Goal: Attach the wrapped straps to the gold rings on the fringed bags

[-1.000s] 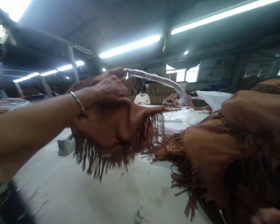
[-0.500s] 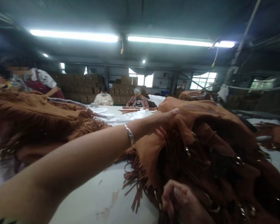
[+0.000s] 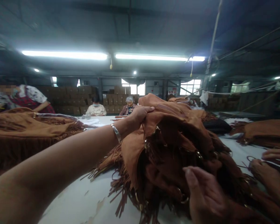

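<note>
A heap of brown suede fringed bags (image 3: 177, 146) with metal rings lies on the white table (image 3: 84, 199) in front of me. My left hand (image 3: 140, 114), a silver bangle on its wrist, reaches across and grips the top edge of the uppermost bag. My right hand (image 3: 205, 196) is low at the near side of the heap, palm towards me and thumb raised. It is up against the fringe and holds nothing that I can see.
A second pile of the same bags (image 3: 25, 130) fills the left, and more lie at the right (image 3: 266, 130). Another person's hands (image 3: 268, 168) work at the right edge. A person stands at the left (image 3: 21, 96), and two sit at the table's far end (image 3: 95, 109). Cardboard boxes (image 3: 70, 99) line the back wall.
My view has swung right from the left pile to the right heap. My left hand let go of one bag and now grips the top of the heap, and my right hand has come up.
</note>
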### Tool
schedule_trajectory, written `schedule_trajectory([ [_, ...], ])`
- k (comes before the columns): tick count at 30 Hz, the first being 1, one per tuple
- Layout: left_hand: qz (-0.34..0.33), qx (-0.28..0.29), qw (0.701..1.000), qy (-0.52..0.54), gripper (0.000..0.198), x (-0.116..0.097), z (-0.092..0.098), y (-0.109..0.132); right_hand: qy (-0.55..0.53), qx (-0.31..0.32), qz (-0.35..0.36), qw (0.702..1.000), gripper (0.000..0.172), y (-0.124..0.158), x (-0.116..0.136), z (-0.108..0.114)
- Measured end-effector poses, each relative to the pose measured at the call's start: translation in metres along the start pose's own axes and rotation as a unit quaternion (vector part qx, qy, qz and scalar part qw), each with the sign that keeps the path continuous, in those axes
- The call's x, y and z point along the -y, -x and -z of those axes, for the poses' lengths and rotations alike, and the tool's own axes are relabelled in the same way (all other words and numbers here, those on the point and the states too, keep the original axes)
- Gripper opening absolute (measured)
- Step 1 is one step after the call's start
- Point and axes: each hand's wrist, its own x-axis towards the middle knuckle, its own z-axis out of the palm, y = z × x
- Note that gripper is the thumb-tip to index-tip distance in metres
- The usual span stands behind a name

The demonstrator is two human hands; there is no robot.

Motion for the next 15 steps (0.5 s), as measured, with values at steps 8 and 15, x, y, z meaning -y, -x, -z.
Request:
schedule_trajectory([
  [8, -0.034, 0.055, 0.996, 0.058, 0.019, -0.052, 0.007, 0.085, 0.397, 0.039, 0.343, 0.850, 0.061, -0.105, 0.021, -0.007],
  [15, -0.056, 0.025, 0.996, 0.068, 0.027, -0.087, 0.049, 0.112, 0.478, 0.030, 0.475, 0.738, 0.031, -0.118, 0.100, -0.027],
])
